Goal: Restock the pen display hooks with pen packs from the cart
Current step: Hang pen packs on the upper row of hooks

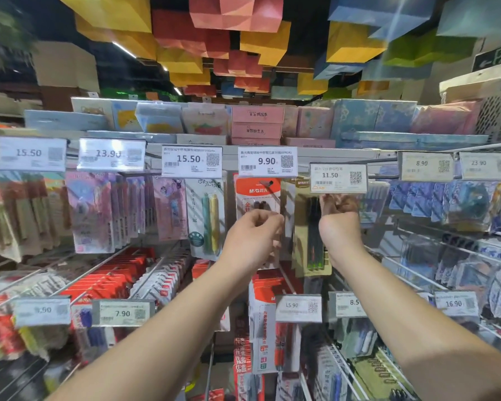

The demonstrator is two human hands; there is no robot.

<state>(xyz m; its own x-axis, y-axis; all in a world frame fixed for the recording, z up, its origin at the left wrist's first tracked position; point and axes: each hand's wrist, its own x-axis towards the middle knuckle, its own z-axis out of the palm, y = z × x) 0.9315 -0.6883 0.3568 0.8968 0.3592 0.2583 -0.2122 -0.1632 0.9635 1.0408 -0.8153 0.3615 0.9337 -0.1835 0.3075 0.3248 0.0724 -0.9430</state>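
Both my arms reach up to the top row of display hooks. My left hand (252,238) has its fingers curled on a red-and-white pen pack (256,195) that hangs under the 9.90 price tag (267,161). My right hand (339,224) pinches the lower edge of the 11.50 price tag (338,178), just right of a gold-backed pack of dark pens (311,227) hanging on that hook. The hook wire (268,188) pokes through the red pack's top. The cart is out of view.
Pen packs fill the hooks left and right, with a green-and-yellow pen pack (207,218) next to my left hand. A lower row of hooks carries red packs (110,280) and price tags. Notebooks (256,123) stand on the top shelf above.
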